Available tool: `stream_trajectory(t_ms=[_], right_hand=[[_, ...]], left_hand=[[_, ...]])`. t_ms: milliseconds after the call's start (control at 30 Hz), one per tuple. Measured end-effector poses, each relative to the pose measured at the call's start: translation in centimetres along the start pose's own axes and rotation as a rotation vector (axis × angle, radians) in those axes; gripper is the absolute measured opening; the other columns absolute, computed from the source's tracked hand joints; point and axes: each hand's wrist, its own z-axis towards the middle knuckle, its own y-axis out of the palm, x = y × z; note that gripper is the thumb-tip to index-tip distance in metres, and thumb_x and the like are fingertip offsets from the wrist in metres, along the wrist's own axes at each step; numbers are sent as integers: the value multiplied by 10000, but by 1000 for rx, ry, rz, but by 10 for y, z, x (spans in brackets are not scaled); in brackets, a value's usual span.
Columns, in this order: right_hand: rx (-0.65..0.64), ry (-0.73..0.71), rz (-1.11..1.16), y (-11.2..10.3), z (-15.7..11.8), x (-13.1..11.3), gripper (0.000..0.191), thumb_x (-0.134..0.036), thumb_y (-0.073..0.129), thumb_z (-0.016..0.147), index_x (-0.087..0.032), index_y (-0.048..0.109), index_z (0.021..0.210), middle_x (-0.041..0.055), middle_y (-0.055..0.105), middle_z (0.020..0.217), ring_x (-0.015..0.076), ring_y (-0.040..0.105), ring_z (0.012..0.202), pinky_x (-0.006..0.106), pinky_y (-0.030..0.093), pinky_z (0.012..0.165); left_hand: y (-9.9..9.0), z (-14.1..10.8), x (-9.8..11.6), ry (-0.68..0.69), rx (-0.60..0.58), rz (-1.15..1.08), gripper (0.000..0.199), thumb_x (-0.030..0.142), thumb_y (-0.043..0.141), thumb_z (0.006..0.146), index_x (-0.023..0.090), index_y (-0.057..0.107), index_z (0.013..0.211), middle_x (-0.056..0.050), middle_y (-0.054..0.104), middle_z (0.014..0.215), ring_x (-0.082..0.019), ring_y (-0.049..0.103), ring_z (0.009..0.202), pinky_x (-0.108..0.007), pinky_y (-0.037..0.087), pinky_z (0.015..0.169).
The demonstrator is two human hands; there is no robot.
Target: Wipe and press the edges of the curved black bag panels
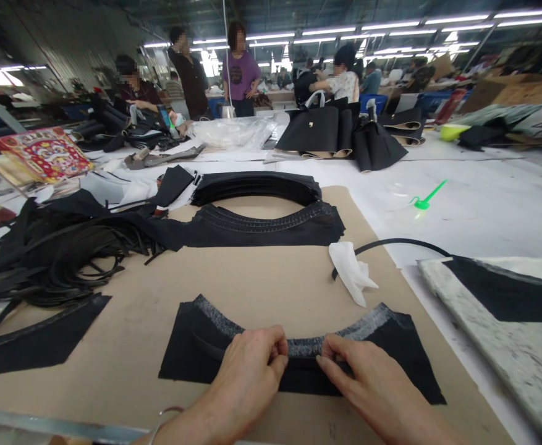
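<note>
A black fabric or leather-like panel with a concave upper edge lies flat in front of me. A grey, rough-looking band runs along that curve. My left hand is closed in a pinch near the middle of the curve, on a narrow black strip that lies just below the grey band. A short way to the right, my right hand pinches the same strip between thumb and fingers. The strip's left part curves out from under my left hand; its right part is hidden by my right hand.
Brown board covers the table. A stitched black panel and stacked curved pieces lie beyond. Black strips pile up left. White crumpled paper, a pale slab and a green tool are right. People stand behind.
</note>
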Motion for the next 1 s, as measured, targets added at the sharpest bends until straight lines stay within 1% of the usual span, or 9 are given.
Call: stream_trajectory(t_ms=[167, 333, 467, 700, 833, 1000], right_hand=[[17, -7, -57, -3, 4, -6, 237, -237, 431, 943, -215, 611, 791, 31, 686, 738, 196, 632, 701, 282, 259, 591], [26, -6, -128, -5, 9, -9, 236, -225, 432, 942, -215, 610, 789, 41, 698, 748, 226, 655, 723, 282, 243, 576], [28, 0, -173, -4, 12, -10, 239, -226, 433, 941, -217, 619, 791, 47, 704, 757, 247, 671, 752, 282, 227, 569], [47, 1, -185, -1, 14, -10, 241, -232, 446, 937, -232, 627, 778, 26, 703, 733, 218, 669, 720, 273, 230, 554], [52, -9, -190, 0, 14, -9, 250, -224, 441, 935, -230, 635, 778, 28, 703, 728, 215, 669, 706, 274, 237, 550], [46, -12, -184, -2, 14, -10, 240, -219, 449, 932, -229, 639, 784, 33, 708, 736, 219, 672, 726, 277, 242, 553]], left_hand=[[1, 4, 2, -13, 2, 39, 132, 150, 530, 801, 229, 630, 765, 34, 661, 711, -140, 604, 685, -235, 335, 624], [4, 8, 1, -11, 43, 76, 127, 149, 522, 819, 230, 612, 782, 29, 652, 686, -143, 603, 660, -236, 318, 602], [9, 10, -3, -14, 47, 86, 112, 151, 532, 817, 232, 594, 770, 32, 651, 684, -144, 605, 657, -235, 310, 596], [11, 13, -5, -16, 60, 90, 118, 138, 532, 809, 231, 594, 771, 34, 644, 682, -141, 603, 660, -233, 317, 604], [11, 13, -4, -32, 47, 94, 113, 139, 535, 808, 231, 590, 772, 35, 648, 682, -144, 604, 659, -234, 326, 612], [12, 13, -5, -28, 63, 105, 116, 142, 533, 819, 236, 592, 786, 32, 662, 708, -151, 625, 693, -235, 340, 630]])
